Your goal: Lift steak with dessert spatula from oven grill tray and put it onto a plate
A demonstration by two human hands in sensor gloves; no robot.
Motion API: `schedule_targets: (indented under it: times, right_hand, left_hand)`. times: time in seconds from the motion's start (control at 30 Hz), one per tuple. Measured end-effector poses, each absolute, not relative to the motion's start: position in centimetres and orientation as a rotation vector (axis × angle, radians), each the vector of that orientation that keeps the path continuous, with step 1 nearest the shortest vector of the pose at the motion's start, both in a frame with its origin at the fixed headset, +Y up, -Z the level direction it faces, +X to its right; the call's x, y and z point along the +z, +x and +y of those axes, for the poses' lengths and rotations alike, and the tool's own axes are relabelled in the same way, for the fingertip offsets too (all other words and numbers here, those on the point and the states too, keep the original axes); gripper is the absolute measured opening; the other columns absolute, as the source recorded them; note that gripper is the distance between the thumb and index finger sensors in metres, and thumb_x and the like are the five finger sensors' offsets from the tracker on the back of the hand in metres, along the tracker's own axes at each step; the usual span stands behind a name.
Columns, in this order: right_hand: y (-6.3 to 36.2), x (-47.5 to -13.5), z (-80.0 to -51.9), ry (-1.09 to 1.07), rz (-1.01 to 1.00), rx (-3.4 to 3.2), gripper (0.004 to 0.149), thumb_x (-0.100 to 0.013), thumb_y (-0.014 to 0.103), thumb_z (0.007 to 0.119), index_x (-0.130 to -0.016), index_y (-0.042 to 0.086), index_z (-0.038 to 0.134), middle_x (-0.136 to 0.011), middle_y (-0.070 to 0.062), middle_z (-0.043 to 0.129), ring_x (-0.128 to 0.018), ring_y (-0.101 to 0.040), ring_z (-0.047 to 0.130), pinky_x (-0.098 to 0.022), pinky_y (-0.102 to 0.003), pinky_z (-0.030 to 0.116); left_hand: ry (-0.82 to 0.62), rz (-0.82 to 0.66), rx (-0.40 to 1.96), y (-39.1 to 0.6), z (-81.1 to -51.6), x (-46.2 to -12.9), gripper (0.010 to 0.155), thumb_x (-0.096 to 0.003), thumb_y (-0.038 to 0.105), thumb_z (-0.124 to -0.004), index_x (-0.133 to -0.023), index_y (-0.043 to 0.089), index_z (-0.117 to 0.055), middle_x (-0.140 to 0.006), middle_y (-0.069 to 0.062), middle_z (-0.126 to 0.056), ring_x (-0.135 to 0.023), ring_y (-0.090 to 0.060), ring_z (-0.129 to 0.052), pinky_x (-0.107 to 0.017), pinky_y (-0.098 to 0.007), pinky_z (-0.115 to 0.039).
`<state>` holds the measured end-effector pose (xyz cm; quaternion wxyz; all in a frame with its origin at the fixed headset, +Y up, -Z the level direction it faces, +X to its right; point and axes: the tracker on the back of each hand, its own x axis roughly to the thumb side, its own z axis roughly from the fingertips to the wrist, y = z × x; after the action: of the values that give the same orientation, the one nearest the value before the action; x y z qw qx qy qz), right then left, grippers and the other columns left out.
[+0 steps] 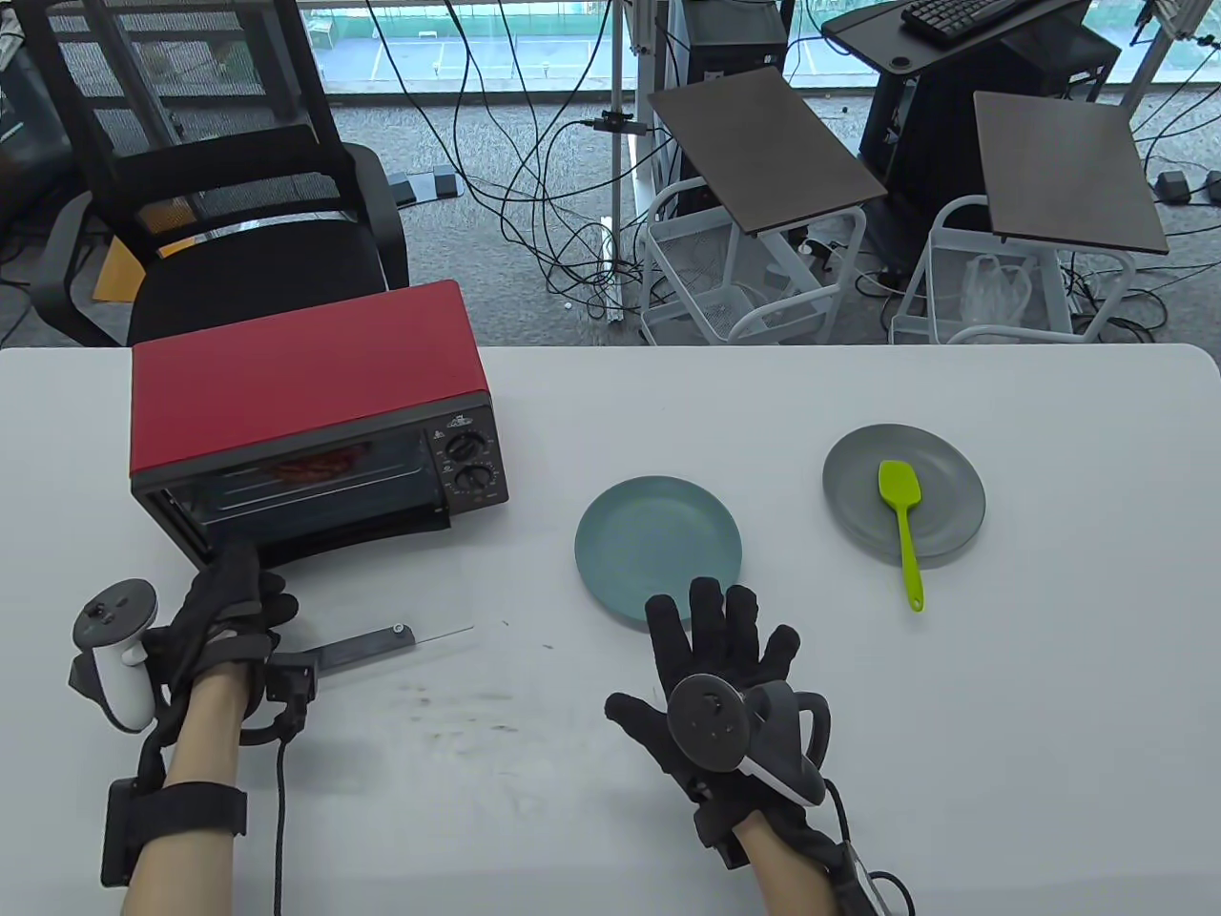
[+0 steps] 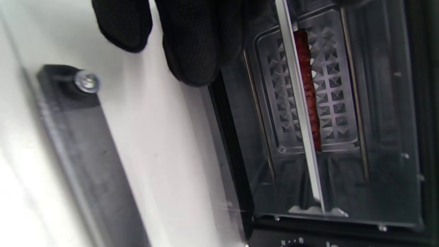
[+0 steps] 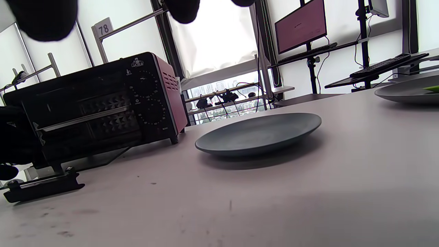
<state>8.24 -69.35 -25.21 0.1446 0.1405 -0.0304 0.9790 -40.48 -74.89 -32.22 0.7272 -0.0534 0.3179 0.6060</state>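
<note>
The red steak point(image 1: 315, 468) lies on the embossed grill tray point(image 2: 336, 103) inside the red oven point(image 1: 305, 382), whose glass door point(image 1: 410, 592) hangs open flat over the table. My left hand point(image 1: 243, 587) is at the door's left end just in front of the oven mouth, fingers point(image 2: 192, 44) loosely extended and holding nothing. The steak point(image 2: 308, 92) shows edge-on past them. The green spatula point(image 1: 901, 515) lies on the grey plate point(image 1: 954, 477). My right hand point(image 1: 725, 649) rests flat, fingers spread, at the near rim of the empty blue plate point(image 1: 658, 549).
The door's dark handle bar point(image 1: 367, 647) sticks out toward the table's front. The oven's knobs point(image 1: 467, 463) face me. The blue plate point(image 3: 260, 133) sits between oven and grey plate point(image 3: 408, 92). An office chair point(image 1: 238, 219) and side tables stand beyond the table.
</note>
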Motion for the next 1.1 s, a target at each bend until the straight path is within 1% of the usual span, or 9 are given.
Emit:
schedule_targets:
  times: [0.17,0.33,0.43,0.47,0.63,0.7,0.93,1.0,1.1]
  right_hand:
    - [7.9,-25.2,-69.5,0.423,-0.063,2.822,0.094,-0.049,0.073,0.062,-0.117,0.019,0.027,-0.119,-0.024,0.013,-0.105,-0.056,0.010,-0.064,-0.086,0.023]
    - [8.1,-25.4,-69.5,0.403,-0.062,2.820,0.093,-0.049,0.073,0.061,-0.117,0.019,0.027,-0.119,-0.024,0.010,-0.105,-0.056,0.010,-0.064,-0.085,0.024]
    - [8.3,-25.6,-69.7,0.389,-0.047,2.814,0.093,-0.049,0.073,0.061,-0.117,0.019,0.027,-0.119,-0.024,0.010,-0.105,-0.056,0.010,-0.064,-0.085,0.024]
    - [8.4,-25.7,-69.7,0.386,-0.045,2.814,0.093,-0.049,0.073,0.061,-0.117,0.019,0.027,-0.119,-0.024,0.010,-0.105,-0.056,0.010,-0.065,-0.085,0.024]
    - [8.3,-25.7,-69.7,0.389,-0.041,2.812,0.093,-0.049,0.073,0.062,-0.117,0.019,0.027,-0.119,-0.024,0.010,-0.105,-0.056,0.010,-0.065,-0.085,0.024]
    - [8.2,-25.7,-69.7,0.392,-0.036,2.812,0.093,-0.049,0.073,0.062,-0.117,0.019,0.027,-0.119,-0.024,0.010,-0.105,-0.056,0.010,-0.065,-0.085,0.024]
    - [8.3,-25.9,-69.7,0.390,-0.022,2.803,0.093,-0.049,0.073,0.062,-0.117,0.019,0.027,-0.119,-0.024,0.010,-0.105,-0.056,0.010,-0.065,-0.085,0.024]
    - [8.2,-25.9,-69.8,0.393,-0.015,2.807,0.093,-0.049,0.073,0.062,-0.117,0.019,0.027,-0.119,-0.024,0.010,-0.105,-0.056,0.010,-0.065,-0.085,0.024]
    - [8.1,-25.9,-69.9,0.396,-0.003,2.810,0.093,-0.049,0.073,0.062,-0.117,0.019,0.027,-0.119,-0.024,0.010,-0.105,-0.056,0.010,-0.065,-0.085,0.024]
  left_hand:
    - [-0.080,0.733,1.324,-41.9,-75.5,-34.2,0.078,-0.0545,0.075,-0.054,-0.112,0.026,-0.033,-0.108,0.012,-0.070,-0.084,-0.007,-0.095,-0.065,-0.040,-0.080]
    - [-0.127,0.759,1.355,-42.6,-75.8,-35.9,0.100,-0.0578,0.079,-0.048,-0.120,0.012,-0.008,-0.113,0.015,-0.066,-0.082,0.004,-0.096,-0.062,-0.036,-0.082]
    - [-0.136,0.767,1.337,-42.8,-75.9,-36.7,0.103,-0.0594,0.081,-0.045,-0.124,0.016,0.002,-0.115,0.016,-0.063,-0.080,0.012,-0.096,-0.060,-0.033,-0.084]
    - [-0.140,0.768,1.334,-42.8,-75.9,-37.0,0.095,-0.0604,0.082,-0.044,-0.124,0.020,-0.011,-0.116,0.016,-0.063,-0.080,0.015,-0.096,-0.059,-0.032,-0.084]
    - [-0.145,0.788,1.325,-42.6,-76.0,-38.1,0.081,-0.0644,0.082,-0.043,-0.124,0.031,-0.022,-0.119,0.016,-0.061,-0.079,0.027,-0.094,-0.058,-0.025,-0.086]
    - [-0.146,0.792,1.336,-42.6,-76.1,-38.4,0.077,-0.0669,0.080,-0.043,-0.124,0.031,-0.027,-0.118,0.022,-0.062,-0.079,0.030,-0.093,-0.056,-0.022,-0.086]
    - [-0.165,0.780,1.402,-42.7,-76.6,-39.0,0.079,-0.0686,0.082,-0.043,-0.125,0.028,-0.033,-0.121,0.022,-0.060,-0.080,0.035,-0.090,-0.055,-0.017,-0.087]
    - [-0.146,0.779,1.398,-42.7,-76.7,-39.1,0.076,-0.0702,0.081,-0.044,-0.124,0.028,-0.036,-0.123,0.012,-0.060,-0.078,0.039,-0.090,-0.054,-0.016,-0.088]
    - [-0.118,0.785,1.403,-42.6,-76.7,-39.1,0.069,-0.0725,0.079,-0.044,-0.122,0.032,-0.039,-0.122,0.014,-0.062,-0.077,0.043,-0.088,-0.055,-0.014,-0.088]
